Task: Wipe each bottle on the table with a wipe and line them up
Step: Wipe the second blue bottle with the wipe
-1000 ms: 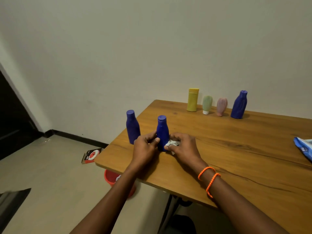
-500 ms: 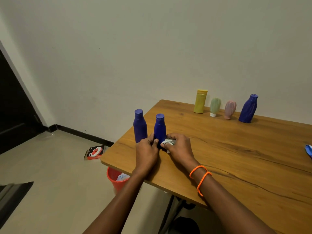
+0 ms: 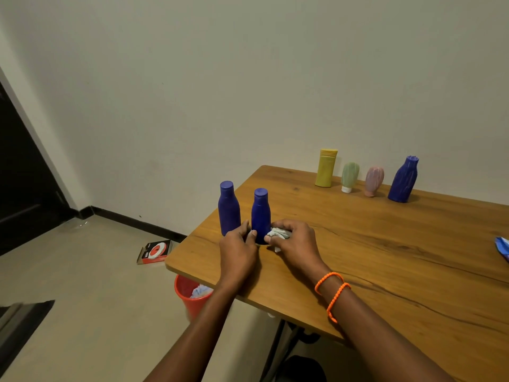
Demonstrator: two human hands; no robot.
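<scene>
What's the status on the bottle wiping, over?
Left hand steadies the near blue bottle at its base. Right hand holds the wipe against it. Second blue bottle stands close on the left, apart.

Near the counter [image 3: 385, 257] front-left corner I see two bottles side by side, the left bottle [image 3: 228, 208] just beside the right bottle [image 3: 260, 213]. Four more stand in a row [image 3: 366, 176] along the far edge. A bin [image 3: 190, 295] sits on the floor below the corner.
</scene>
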